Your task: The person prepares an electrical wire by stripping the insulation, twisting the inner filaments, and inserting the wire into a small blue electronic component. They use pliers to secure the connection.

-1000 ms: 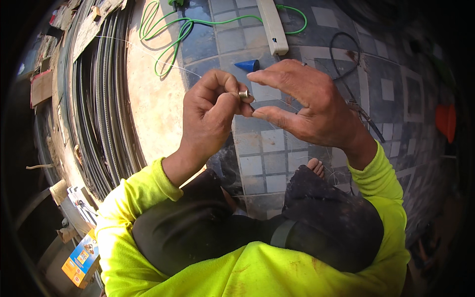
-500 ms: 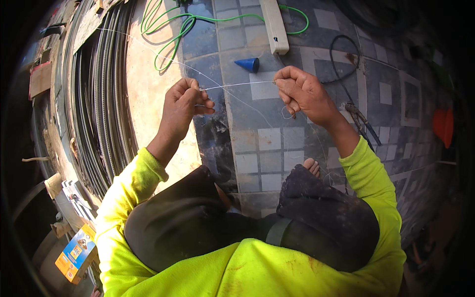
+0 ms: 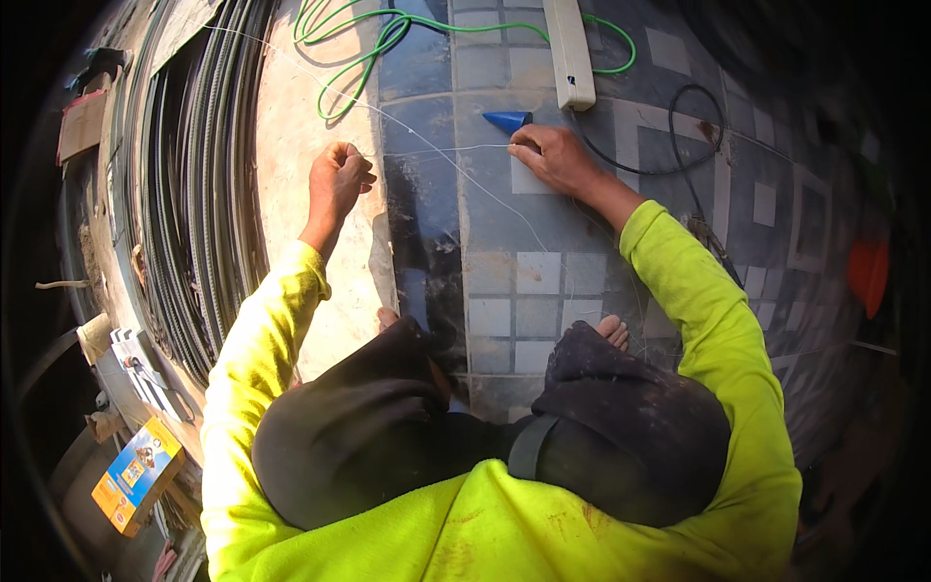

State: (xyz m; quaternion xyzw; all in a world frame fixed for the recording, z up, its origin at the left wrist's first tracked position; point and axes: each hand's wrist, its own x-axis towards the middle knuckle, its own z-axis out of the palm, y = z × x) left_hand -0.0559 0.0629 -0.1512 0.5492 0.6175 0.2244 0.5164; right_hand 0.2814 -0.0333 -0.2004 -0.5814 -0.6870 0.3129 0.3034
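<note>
A thin white string (image 3: 446,150) runs between my two raised hands, bowing slightly. Its left end meets the closed, curled fingers of my left hand (image 3: 337,186), over the bright strip of floor. The thumb and forefinger of my right hand (image 3: 561,163) pinch the other end above the grey tiles. Just beyond the right fingertips lies a blue cone (image 3: 508,121) on its side. A second length of white string (image 3: 410,130) stretches slantwise from the far left, passing between my hands down to the tiles. My bare feet show below.
Long dark ribbed bars (image 3: 199,184) lie along the left. At the far side are a green cord (image 3: 388,34) and a white power strip (image 3: 570,58). A black cable (image 3: 719,136) loops on the right, near an orange-red object (image 3: 867,276). A printed carton (image 3: 138,475) sits lower left.
Both hands have shifted left over the floor, and my right hand now comes close to the blue cone. The string between them looks slacker. My view has shifted slightly too.
</note>
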